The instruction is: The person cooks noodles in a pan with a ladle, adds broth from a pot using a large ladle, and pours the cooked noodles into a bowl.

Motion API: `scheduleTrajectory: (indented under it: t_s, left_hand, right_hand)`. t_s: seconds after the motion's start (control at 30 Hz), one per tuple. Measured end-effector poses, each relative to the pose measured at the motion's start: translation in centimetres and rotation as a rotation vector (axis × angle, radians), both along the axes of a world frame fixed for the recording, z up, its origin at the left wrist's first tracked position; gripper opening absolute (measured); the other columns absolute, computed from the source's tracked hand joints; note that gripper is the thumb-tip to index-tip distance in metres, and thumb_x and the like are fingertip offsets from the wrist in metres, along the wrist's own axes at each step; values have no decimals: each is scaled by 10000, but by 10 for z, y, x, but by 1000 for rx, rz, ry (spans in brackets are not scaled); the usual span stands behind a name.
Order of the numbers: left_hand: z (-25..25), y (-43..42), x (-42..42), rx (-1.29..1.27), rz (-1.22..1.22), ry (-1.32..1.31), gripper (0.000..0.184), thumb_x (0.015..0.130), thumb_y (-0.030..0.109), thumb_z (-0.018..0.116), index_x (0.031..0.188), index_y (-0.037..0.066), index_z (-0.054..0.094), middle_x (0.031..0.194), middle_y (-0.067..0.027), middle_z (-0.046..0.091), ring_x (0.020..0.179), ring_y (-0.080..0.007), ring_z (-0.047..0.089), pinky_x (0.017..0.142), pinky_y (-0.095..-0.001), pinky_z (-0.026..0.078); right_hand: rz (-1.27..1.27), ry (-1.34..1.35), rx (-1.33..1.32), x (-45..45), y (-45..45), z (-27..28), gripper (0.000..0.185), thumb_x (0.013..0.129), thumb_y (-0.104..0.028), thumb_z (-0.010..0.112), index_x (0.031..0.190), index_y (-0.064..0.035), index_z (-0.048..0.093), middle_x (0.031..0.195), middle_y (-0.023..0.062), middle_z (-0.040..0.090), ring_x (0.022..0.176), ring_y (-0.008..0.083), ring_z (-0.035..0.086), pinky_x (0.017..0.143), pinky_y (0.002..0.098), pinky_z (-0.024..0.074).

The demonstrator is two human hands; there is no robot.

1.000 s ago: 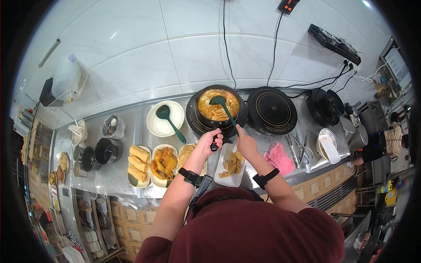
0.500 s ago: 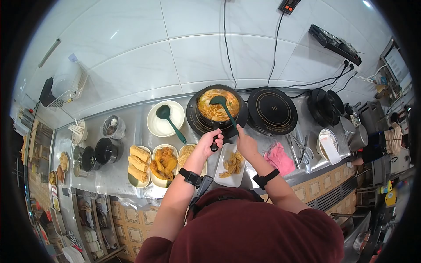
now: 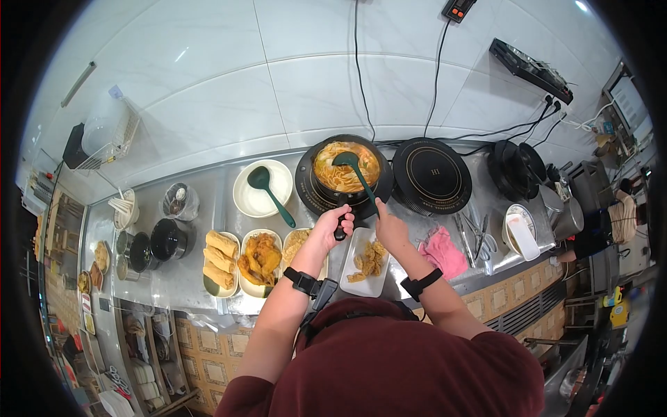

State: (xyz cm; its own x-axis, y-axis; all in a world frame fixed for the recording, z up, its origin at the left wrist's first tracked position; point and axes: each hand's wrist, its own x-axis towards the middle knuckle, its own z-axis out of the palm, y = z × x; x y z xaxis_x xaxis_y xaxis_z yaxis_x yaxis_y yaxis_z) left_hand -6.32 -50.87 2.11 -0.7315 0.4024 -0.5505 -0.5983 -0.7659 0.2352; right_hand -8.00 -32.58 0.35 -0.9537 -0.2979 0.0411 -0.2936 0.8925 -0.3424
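Note:
My left hand point(image 3: 333, 226) is closed around the black handle of a pot point(image 3: 345, 197) on a round black induction cooker point(image 3: 306, 187). Noodles point(image 3: 339, 175) in orange-red broth fill the pot. In my right hand point(image 3: 390, 228) is the handle of a dark green ladle point(image 3: 362, 182), its bowl resting among the noodles. A second green ladle point(image 3: 276, 203) lies in a large white bowl point(image 3: 240, 187) left of the cooker. Below my hands, a white tray point(image 3: 356, 242) holds brown fried pieces point(image 3: 371, 261).
Plates of golden rolls point(image 3: 220, 258), fried chicken point(image 3: 260, 258) and a pale food point(image 3: 296, 244) line the counter's front. Another induction cooker point(image 3: 434, 174) stands right, with a pink cloth point(image 3: 443, 252), scissors point(image 3: 488, 240) and a bowl point(image 3: 511, 243) beyond. Dark pots point(image 3: 169, 239) stand left.

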Motion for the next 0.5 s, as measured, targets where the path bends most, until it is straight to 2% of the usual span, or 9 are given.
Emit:
scheduleTrajectory:
  t_s: [0.33,0.43,0.5]
  left_hand:
    - [0,0,0,-6,0,8,97,893,182,451,839,108,418,632,18,435,459,-65,380,386,-200,331]
    - [1,0,0,-8,0,9,99,893,183,452,837,108,418,631,18,433,459,-64,380,385,-199,331]
    - [2,0,1,-7,1,7,101,893,184,451,837,108,416,631,18,432,459,-64,380,384,-198,330]
  right_hand:
    - [-4,0,4,0,-1,0,540,793,-160,510,1289,-144,296,665,191,593,595,364,586,537,468,456]
    - [-6,25,13,0,0,-2,509,807,-182,488,1288,-152,324,648,173,593,583,332,597,521,437,469]
    - [-6,10,7,0,0,-2,530,800,-170,501,1291,-149,302,660,185,594,592,353,590,531,456,461]
